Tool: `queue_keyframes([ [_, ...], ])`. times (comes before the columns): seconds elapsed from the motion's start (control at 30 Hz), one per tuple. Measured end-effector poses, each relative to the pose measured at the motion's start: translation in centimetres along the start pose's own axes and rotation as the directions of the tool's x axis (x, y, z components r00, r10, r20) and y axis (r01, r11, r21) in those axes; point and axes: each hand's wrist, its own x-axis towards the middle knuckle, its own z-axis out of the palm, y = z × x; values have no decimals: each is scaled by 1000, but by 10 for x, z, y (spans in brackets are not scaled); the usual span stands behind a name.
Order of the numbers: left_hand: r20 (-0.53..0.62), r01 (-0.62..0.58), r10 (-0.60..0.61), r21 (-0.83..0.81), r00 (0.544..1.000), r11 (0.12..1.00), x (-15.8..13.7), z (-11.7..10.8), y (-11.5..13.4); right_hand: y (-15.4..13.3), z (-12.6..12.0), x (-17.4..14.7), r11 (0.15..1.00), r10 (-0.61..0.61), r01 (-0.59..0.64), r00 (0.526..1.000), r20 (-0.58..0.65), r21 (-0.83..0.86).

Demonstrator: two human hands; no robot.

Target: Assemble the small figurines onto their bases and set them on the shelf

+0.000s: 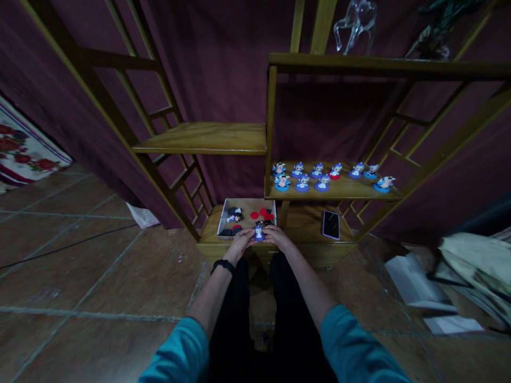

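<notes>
Between my two hands is a small figurine (259,232) with a white body, purple top and round purple base, held upright. My left hand (240,242), below a dark wristband, closes on its left side. On its right side, the fingers of my right hand (277,237) are closed too. Just beyond them lies a shallow cardboard box (248,203) with red discs (254,215), dark discs (226,232) and a white-and-dark figurine (235,215) inside. The hands cover part of the box's near edge.
Several figurines on round bases stand in rows on a wooden shelf (339,189) to the right. A phone (331,224) lies on the lower board. Higher up are another shelf (207,137) and a glass horse figure (355,25). A pale bag (475,255) rests at right.
</notes>
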Motion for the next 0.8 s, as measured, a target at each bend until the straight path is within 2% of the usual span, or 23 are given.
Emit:
queue_keyframes([
  [0.8, -8, 35, -35, 26, 999, 999, 1, 0, 0, 3, -1, 5, 1000, 11, -11, 1000, -3, -29],
])
